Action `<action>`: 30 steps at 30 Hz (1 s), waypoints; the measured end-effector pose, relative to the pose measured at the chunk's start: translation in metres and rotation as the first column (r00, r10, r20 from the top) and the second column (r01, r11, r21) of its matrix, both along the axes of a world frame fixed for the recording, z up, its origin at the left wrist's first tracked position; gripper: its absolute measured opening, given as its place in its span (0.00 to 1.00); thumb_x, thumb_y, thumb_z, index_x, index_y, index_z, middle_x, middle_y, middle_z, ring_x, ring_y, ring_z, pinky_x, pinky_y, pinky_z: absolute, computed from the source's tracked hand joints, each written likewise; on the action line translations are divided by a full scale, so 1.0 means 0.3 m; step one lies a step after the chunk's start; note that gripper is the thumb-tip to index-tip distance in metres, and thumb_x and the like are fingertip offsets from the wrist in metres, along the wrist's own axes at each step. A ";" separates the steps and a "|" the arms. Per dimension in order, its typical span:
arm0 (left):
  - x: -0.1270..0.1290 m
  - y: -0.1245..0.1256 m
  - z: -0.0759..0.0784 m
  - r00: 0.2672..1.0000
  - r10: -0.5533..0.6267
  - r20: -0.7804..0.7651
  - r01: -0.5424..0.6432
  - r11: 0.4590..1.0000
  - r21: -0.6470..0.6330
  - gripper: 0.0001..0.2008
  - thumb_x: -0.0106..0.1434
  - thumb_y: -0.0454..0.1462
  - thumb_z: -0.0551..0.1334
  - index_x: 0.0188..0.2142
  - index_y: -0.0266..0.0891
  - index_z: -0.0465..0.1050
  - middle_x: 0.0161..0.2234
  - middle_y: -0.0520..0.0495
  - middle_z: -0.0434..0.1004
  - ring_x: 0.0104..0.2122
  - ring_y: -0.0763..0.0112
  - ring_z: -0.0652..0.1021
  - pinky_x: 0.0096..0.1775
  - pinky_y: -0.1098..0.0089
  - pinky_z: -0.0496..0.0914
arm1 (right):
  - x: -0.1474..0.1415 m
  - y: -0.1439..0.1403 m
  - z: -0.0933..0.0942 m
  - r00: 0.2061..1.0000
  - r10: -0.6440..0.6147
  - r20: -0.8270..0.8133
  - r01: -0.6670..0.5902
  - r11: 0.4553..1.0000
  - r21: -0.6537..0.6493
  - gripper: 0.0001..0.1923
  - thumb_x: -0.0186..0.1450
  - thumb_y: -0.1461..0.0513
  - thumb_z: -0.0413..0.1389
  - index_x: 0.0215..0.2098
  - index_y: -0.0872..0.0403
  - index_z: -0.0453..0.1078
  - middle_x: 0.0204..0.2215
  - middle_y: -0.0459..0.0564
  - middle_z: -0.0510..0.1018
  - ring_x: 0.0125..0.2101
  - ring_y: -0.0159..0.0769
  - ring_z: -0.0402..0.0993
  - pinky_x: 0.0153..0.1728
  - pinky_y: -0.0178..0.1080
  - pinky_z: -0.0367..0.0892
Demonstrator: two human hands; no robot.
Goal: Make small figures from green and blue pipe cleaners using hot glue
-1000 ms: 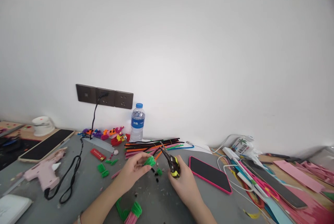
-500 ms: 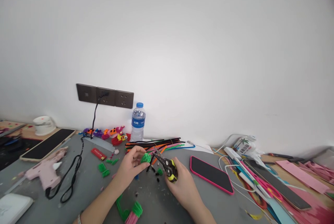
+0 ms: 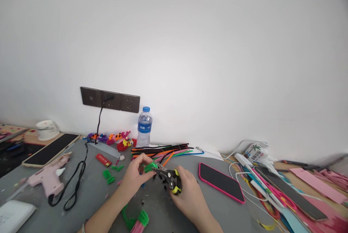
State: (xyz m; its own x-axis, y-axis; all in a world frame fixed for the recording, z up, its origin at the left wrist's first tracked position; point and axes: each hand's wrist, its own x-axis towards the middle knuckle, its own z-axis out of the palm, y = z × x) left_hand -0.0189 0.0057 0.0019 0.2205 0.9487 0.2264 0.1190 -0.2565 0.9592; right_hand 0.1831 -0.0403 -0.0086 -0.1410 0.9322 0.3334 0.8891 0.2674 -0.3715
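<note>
Fuzzy green pipe-cleaner piece [image 3: 150, 167] pinched in left hand [image 3: 136, 174], seemingly between cutters [image 3: 169, 179] gripped by right hand [image 3: 187, 191].

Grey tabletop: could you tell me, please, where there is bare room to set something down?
Bare grey tabletop lies between the black cord and the left hand. The right end is crowded around the pink-cased phone.
</note>
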 end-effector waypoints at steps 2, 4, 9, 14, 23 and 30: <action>0.003 0.000 -0.002 1.000 0.009 0.007 -0.009 1.000 -0.003 0.08 0.51 0.35 0.65 0.27 0.42 0.64 0.28 0.53 0.69 0.28 0.68 0.71 0.29 0.72 0.63 | -0.001 0.000 0.000 1.000 -0.002 0.007 0.002 1.000 0.001 0.10 0.52 0.67 0.52 0.32 0.50 0.59 0.30 0.48 0.72 0.32 0.43 0.70 0.33 0.38 0.62; 0.005 -0.001 -0.005 1.000 0.029 0.000 -0.029 1.000 -0.006 0.08 0.50 0.35 0.65 0.26 0.41 0.64 0.27 0.53 0.70 0.26 0.69 0.69 0.28 0.72 0.61 | -0.002 -0.001 0.002 1.000 -0.004 0.016 0.004 1.000 0.004 0.10 0.52 0.67 0.52 0.32 0.50 0.59 0.30 0.48 0.72 0.32 0.43 0.70 0.32 0.38 0.61; 0.007 -0.006 -0.016 0.991 0.126 -0.040 -0.125 0.992 0.022 0.07 0.49 0.36 0.65 0.26 0.41 0.66 0.26 0.53 0.71 0.25 0.70 0.68 0.27 0.72 0.60 | -0.004 -0.003 0.000 1.000 -0.022 0.021 0.022 1.000 -0.005 0.10 0.52 0.66 0.53 0.32 0.51 0.59 0.30 0.49 0.73 0.33 0.44 0.71 0.32 0.37 0.61; 0.008 -0.010 -0.022 0.986 0.166 -0.026 -0.165 0.986 0.022 0.09 0.48 0.37 0.67 0.25 0.41 0.67 0.24 0.54 0.67 0.24 0.70 0.68 0.26 0.73 0.60 | -0.007 -0.005 -0.003 0.998 -0.059 0.008 0.059 0.996 -0.068 0.10 0.53 0.65 0.54 0.31 0.49 0.58 0.26 0.46 0.75 0.28 0.41 0.73 0.26 0.33 0.55; -0.005 -0.011 0.017 1.000 0.005 -0.011 -0.005 1.000 -0.010 0.10 0.53 0.42 0.66 0.30 0.42 0.68 0.30 0.51 0.72 0.32 0.66 0.73 0.33 0.70 0.68 | 0.006 0.007 0.010 0.999 -0.045 -0.008 0.044 0.995 -0.085 0.09 0.53 0.65 0.53 0.29 0.49 0.56 0.23 0.43 0.73 0.24 0.38 0.72 0.22 0.32 0.49; -0.022 0.006 0.041 0.982 -0.134 0.129 0.156 0.972 -0.177 0.16 0.55 0.50 0.66 0.31 0.40 0.71 0.25 0.53 0.70 0.28 0.68 0.73 0.32 0.68 0.71 | 0.026 0.020 0.006 0.998 -0.066 -0.011 0.065 0.996 -0.063 0.08 0.55 0.64 0.52 0.30 0.49 0.56 0.25 0.45 0.73 0.27 0.39 0.71 0.24 0.32 0.53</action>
State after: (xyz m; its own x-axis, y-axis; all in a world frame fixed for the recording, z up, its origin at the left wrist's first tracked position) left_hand -0.0254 0.0076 0.0141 0.3415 0.9363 0.0816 -0.0209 -0.0793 0.9966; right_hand 0.1908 -0.0343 -0.0069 -0.0753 0.9585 0.2751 0.8989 0.1846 -0.3973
